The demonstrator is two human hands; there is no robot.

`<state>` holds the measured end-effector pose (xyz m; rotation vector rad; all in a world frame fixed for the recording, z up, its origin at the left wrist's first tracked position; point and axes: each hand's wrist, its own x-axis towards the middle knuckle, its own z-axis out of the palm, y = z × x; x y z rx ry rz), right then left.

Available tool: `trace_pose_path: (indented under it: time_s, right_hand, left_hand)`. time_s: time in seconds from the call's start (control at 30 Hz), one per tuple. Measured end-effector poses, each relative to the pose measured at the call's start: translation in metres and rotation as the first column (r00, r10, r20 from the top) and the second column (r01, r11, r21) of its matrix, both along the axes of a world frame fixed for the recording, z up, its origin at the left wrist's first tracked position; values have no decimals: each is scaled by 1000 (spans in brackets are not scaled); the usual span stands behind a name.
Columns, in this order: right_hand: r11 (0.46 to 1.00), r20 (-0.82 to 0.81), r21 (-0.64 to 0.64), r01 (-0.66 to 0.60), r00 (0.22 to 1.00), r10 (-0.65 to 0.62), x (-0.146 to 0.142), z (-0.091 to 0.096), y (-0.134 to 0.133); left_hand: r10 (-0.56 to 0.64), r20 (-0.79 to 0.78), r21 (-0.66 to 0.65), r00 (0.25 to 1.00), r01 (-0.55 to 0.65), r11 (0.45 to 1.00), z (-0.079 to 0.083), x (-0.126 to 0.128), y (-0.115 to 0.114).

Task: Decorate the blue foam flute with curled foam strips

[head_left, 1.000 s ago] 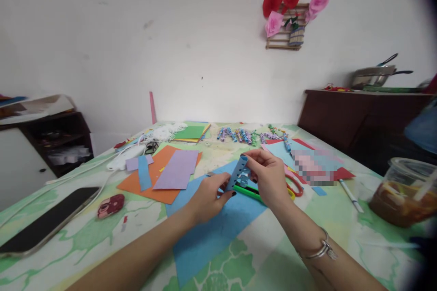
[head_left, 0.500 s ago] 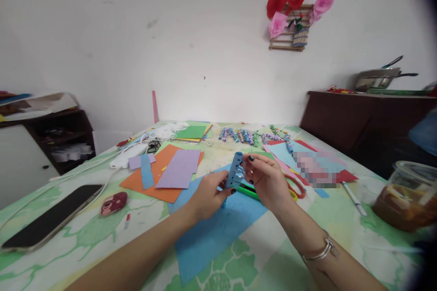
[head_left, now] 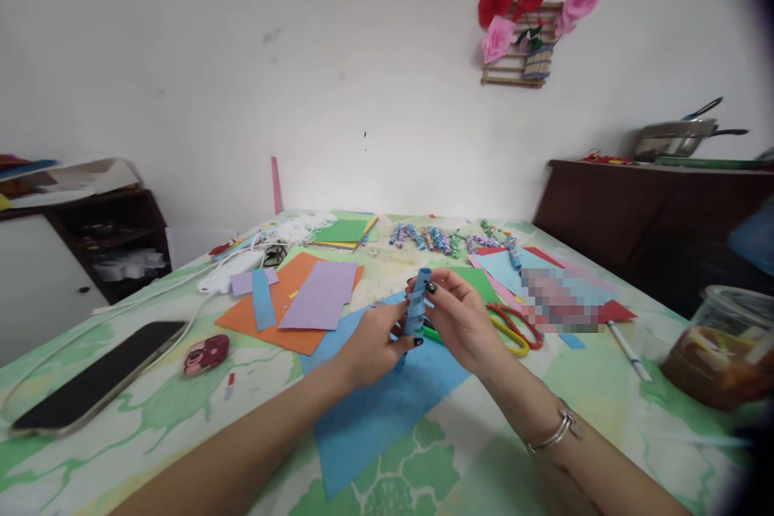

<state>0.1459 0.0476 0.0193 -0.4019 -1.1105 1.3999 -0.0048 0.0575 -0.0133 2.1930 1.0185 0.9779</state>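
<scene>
A slim blue paper roll (head_left: pixel 416 308) with cut strips curling round it stands nearly upright between my hands. My left hand (head_left: pixel 378 339) is closed round its lower part, thumb in front. Higher up, the fingertips of my right hand (head_left: pixel 463 310) pinch the roll near its top. Beneath both hands lies a large blue paper sheet (head_left: pixel 380 435). Scissors with red and yellow handles (head_left: pixel 535 329) lie just beyond my right hand, and a green handle (head_left: pixel 431 334) shows partly behind the fingers.
Purple paper (head_left: pixel 320 296) lies on orange paper (head_left: pixel 242 311) to the left, near a phone (head_left: pixel 97 375) and a dark red case (head_left: pixel 205 355). Several finished curled rolls (head_left: pixel 435 240) line the back. A drink cup (head_left: pixel 719 351) and a marker (head_left: pixel 629 351) stand and lie right.
My right fingers have closed in on the roll's upper part. Its strips, which bowed outward from the tube, now lie wrapped closer round it.
</scene>
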Motion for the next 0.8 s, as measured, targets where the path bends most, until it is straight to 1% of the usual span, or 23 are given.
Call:
trace_pose_path:
  time_s: [0.07,0.13,0.23,0.3,0.4,0.47,0.5,0.53,0.57,0.63,0.7,0.8]
  right_hand:
    - [1000,-15,3,0,1000,0,0,-1,0]
    - [1000,-24,2,12,1000,-12,-1,-1,1]
    - [999,-26,-6,44,999,-44,-2,-1,1]
    - [997,-25,-17,74,997,-74,-4,0,-1]
    - [992,-8,-15,124,992,-124,-7,0,-4]
    - [991,13,4,135,991,-135,-9,-1,-5]
    - [991,21,13,136,990,-136,-10,-2,-5]
    - [990,27,21,137,990,-137,-10,-3,-5]
    - [990,29,25,140,990,-140,-11,-4,-5]
    - [988,26,31,148,988,-149,-14,-5,-6]
    - [988,20,34,153,988,-154,-16,-6,-8]
    - [985,10,36,169,986,-169,-19,-6,-11]
  left_hand:
    - [-45,24,11,999,45,999,4,-1,-1]
    - [-109,87,15,990,108,994,10,-3,-2]
    - [-154,276,31,949,152,988,20,-11,-1]
    - [-178,405,40,897,177,983,26,-16,0]
    - [-284,535,58,796,302,952,33,-23,2]
    - [-316,614,57,723,358,932,37,-25,3]
    - [-302,646,46,702,358,933,38,-25,2]
    - [-268,665,25,698,337,941,40,-24,2]
    - [-221,665,-7,714,301,954,41,-22,1]
    - [-110,625,-64,773,190,980,44,-18,-2]
    - [-18,577,-83,816,81,993,46,-13,-5]
    - [13,545,-42,838,11,999,48,-10,-7]
